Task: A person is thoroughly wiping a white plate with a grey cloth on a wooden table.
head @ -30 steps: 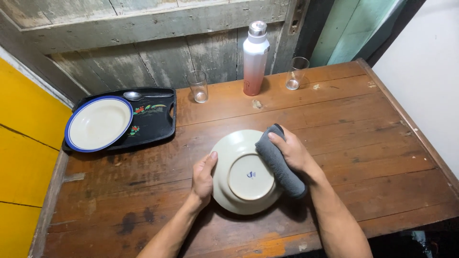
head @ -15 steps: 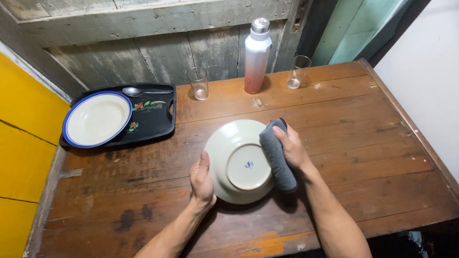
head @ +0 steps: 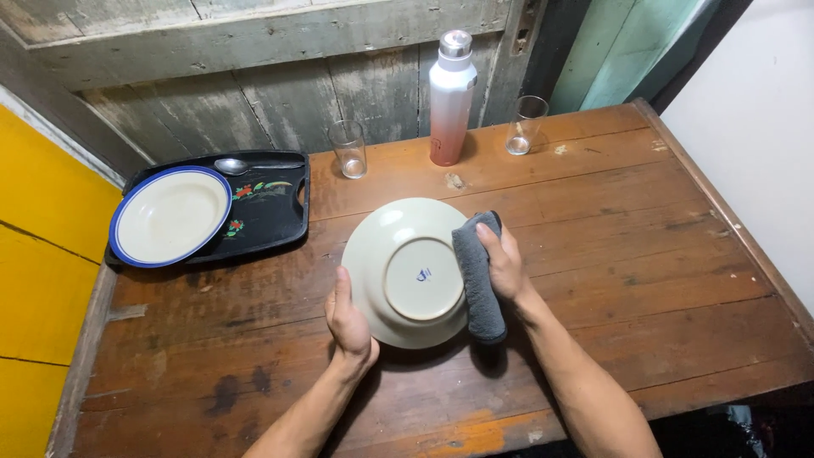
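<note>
- Head view, far left: black floral tray [head: 271, 208] on the wooden worktop [head: 644, 254], carrying a blue-rimmed plate [head: 170, 215] face up and a spoon [head: 233, 165] at its back edge, parked well apart from the hands.
- Left hand [head: 349, 321]: fingers curled round the lower-left rim of the cream plate [head: 407, 271], thumb on the underside, bracing it tilted off the worktop so its base faces the camera.
- Cream plate: centre of worktop, upside down, small blue mark on base.
- Right hand [head: 502, 265]: fingers pressed together on a folded grey cloth [head: 477, 280], pushing it flat against the plate's right rim.
- Back edge: empty glass [head: 348, 148], white-pink bottle [head: 449, 100], second glass [head: 526, 125], upright, near the wall.
</note>
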